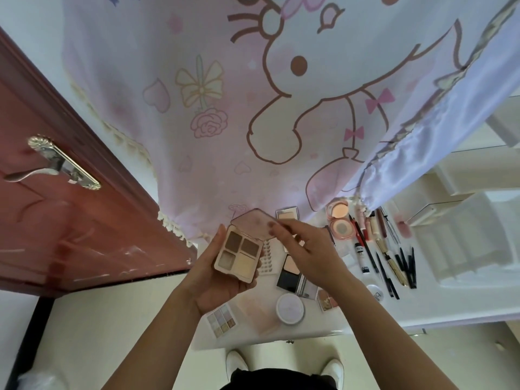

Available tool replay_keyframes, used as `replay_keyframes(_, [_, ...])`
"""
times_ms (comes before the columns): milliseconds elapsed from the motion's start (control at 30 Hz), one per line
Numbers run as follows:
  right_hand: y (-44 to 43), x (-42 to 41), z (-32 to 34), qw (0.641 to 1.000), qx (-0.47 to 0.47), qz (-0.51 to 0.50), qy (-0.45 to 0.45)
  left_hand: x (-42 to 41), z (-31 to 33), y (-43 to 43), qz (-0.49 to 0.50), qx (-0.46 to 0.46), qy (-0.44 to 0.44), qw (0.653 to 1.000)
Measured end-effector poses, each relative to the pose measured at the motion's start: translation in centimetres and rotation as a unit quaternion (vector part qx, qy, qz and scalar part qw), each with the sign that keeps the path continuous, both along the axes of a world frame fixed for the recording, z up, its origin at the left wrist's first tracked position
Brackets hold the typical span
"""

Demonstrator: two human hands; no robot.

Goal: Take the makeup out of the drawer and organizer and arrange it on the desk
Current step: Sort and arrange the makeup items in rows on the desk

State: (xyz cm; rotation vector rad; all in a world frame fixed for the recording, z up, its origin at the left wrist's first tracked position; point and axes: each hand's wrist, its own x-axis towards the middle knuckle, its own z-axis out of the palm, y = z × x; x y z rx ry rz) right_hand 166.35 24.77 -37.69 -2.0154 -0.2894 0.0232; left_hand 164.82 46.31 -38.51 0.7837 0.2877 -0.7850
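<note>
1. The palette (240,256) is held up above the near-left part of the desk (439,305), not resting on it. It lies open, with four pans showing and its lid (253,226) tilted back.
2. The left grip (222,274) cradles the base, with the thumb curled along the left edge and the fingers wrapped underneath.
3. The right grip (306,249) reaches over to the lid's right edge. Its fingertips appear to pinch the edge, though the thumb is hidden.
4. Handling, as a judgement:
   - The palette is probably a light, stiff plastic case with a smooth, rather slippery shell.
   - The pressed powder would likely crack if it were dropped, and the hinge is probably the weak point.
   - It is best held by the base's side edges and never carried by the lid alone.
   - Fingers should stay off the pans.
5. Much makeup already lies on the desk below:
   - a lash card (267,256) just behind the palette;
   - a black compact (291,273);
   - a round jar (290,304);
   - a small glitter palette (222,319) near the front edge;
   - pink round compacts (339,220);
   - a row of pencils (399,266) further right.
6. Free space looks scarce on the left, so setting the palette down there risks knocking the jar or the compact.
7. A printed cloth (253,108) hangs down to the desk's far edge, and a red door (70,220) stands close on the left.
</note>
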Motion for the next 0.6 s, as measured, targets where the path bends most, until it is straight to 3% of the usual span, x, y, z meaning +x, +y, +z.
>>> replay_keyframes(167, [0.0, 0.5, -0.7, 0.992, 0.067, -0.087, 0.061, -0.3, -1.3, -0.1, -0.032, 0.043, -0.028, 0.998])
replay_keyframes(400, [0.3, 0.2, -4.3, 0.966, 0.096, -0.119, 0.206, -1.1, -4.5, -0.1, 0.034, 0.229, -0.027, 0.973])
replay_keyframes(600, [1.3, -0.5, -6.9, 0.921, 0.096, -0.113, 0.361, -1.7, -7.2, -0.6, 0.071, 0.257, 0.030, 0.963])
